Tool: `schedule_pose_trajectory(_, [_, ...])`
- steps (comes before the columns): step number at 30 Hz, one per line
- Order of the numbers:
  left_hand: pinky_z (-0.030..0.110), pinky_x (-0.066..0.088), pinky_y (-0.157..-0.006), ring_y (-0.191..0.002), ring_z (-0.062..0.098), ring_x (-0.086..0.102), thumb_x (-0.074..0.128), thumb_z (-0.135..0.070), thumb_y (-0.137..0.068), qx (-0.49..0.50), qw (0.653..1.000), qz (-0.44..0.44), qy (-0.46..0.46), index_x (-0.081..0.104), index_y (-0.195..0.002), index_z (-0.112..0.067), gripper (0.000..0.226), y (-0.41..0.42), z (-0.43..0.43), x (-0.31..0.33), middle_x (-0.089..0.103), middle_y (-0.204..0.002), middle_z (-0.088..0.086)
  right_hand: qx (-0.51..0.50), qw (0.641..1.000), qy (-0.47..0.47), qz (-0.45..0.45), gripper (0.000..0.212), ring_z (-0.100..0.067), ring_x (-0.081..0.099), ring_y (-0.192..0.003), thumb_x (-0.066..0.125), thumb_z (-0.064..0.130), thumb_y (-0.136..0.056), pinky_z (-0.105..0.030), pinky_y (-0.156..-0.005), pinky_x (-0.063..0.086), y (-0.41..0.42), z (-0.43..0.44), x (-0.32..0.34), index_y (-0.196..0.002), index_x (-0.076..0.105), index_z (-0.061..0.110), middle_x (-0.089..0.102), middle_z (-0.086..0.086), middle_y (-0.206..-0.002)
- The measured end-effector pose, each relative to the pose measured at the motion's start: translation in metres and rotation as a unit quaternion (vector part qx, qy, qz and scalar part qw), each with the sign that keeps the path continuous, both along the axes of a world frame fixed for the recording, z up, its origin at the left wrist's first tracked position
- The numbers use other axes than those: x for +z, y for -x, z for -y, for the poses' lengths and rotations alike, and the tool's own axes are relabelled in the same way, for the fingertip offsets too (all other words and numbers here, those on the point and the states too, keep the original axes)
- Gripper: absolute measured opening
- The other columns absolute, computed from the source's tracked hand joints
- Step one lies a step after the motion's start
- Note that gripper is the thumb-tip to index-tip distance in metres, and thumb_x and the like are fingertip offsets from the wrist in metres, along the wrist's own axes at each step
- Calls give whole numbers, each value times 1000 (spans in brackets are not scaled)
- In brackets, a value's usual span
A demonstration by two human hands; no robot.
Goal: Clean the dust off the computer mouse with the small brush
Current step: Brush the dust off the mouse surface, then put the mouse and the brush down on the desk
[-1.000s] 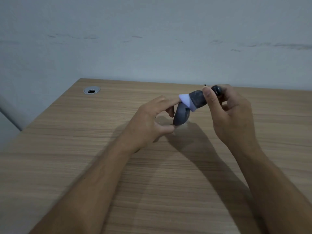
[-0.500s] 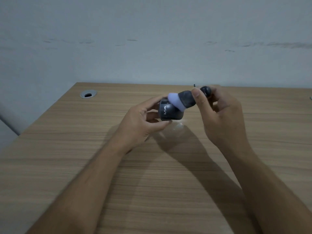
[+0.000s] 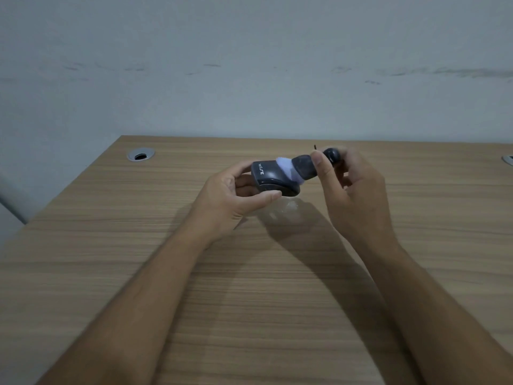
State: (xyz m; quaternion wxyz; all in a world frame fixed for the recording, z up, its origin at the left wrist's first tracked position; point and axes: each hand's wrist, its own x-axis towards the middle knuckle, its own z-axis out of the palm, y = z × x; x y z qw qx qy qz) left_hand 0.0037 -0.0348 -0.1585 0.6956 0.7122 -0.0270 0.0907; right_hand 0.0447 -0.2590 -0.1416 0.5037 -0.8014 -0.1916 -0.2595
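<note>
My left hand [image 3: 236, 194] holds a dark grey computer mouse [image 3: 270, 177] above the wooden desk [image 3: 138, 245], thumb under it and fingers along its far side. White lettering shows on the mouse's near end. My right hand [image 3: 352, 195] grips a small brush [image 3: 302, 168] by its dark rounded handle. The brush's pale lilac bristle tip rests against the right top of the mouse.
A round metal cable grommet [image 3: 140, 155] sits in the desk's far left corner, and part of another [image 3: 508, 159] shows at the right edge. A pale wall rises right behind the desk. Faint whitish dust marks [image 3: 288, 207] lie on the desk under the mouse.
The mouse was turned in my left hand from edge-on to showing its lettered end. The brush tip slid to the right across the mouse's top.
</note>
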Motion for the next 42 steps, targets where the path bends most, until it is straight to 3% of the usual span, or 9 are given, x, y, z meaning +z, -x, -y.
schedule_pose_trajectory(5, [21,61,-80,-102,15,81,87,1,-93,15,999,-20,37,75,-139,-9,48,-1,-2,2,87,-122,10,54,998,-15,-1,22,-19,59,-71,63,41,-111,-30,-62,45,7,-5,4,-101,69,23,71,-3,-83])
schedule_pose_trajectory(10, [26,58,-87,-122,30,85,87,-7,-95,20,992,-47,118,61,-146,1,57,1,0,8,87,-128,15,-15,1000,-3,5,29,-20,56,-69,62,43,-111,-34,-63,44,-3,3,-5,-102,71,16,68,-2,-78])
schedule_pose_trajectory(19, [23,55,-77,-104,22,88,87,-23,-88,13,977,-68,202,56,-144,-6,66,0,2,12,89,-118,10,36,999,-31,-18,26,-19,59,-66,65,45,-109,-36,-62,47,3,-12,-10,-107,75,21,72,-3,-80])
schedule_pose_trajectory(23, [28,51,-73,-108,28,88,84,-17,-100,77,988,-89,100,56,-135,-7,46,-4,-13,5,89,-120,11,-38,999,-4,-27,24,-3,53,-63,67,43,-108,-15,-60,38,-13,2,-18,-106,77,21,59,16,-70])
schedule_pose_trajectory(27, [11,50,-59,-68,-7,72,92,-17,-91,153,978,-77,-119,57,-129,-14,52,5,-16,1,81,-101,-5,-35,998,58,15,15,2,56,-73,73,34,-105,-19,-69,42,-16,-1,-25,-117,80,27,68,20,-88])
schedule_pose_trajectory(30, [12,55,-56,-79,6,80,93,-15,-89,183,965,-74,-174,56,-127,-16,52,13,-16,-6,82,-110,1,-18,993,100,60,21,17,55,-83,77,24,-102,-8,-79,38,-13,-10,-33,-122,81,22,69,19,-96])
schedule_pose_trajectory(33, [32,66,-75,-95,24,82,96,-19,-84,219,952,-67,-201,56,-119,-18,54,20,-22,-16,83,-109,0,-4,986,137,92,26,-4,64,-92,79,21,-100,-26,-87,48,-13,-18,-45,-126,81,22,76,6,-101])
schedule_pose_trajectory(35, [21,58,-71,-90,16,77,98,-22,-82,242,941,-65,-227,56,-114,-18,52,24,-24,-21,80,-104,-2,-10,982,169,87,26,-24,66,-91,77,27,-100,-31,-83,48,-12,-23,-52,-126,82,23,74,2,-98])
schedule_pose_trajectory(42, [32,43,-79,-105,23,61,97,-51,-77,294,904,-47,-306,58,-105,-24,55,32,-21,-34,64,-94,-16,-5,965,254,69,23,-20,63,-95,77,39,-97,-28,-70,46,2,-34,-63,-120,81,35,64,8,-93])
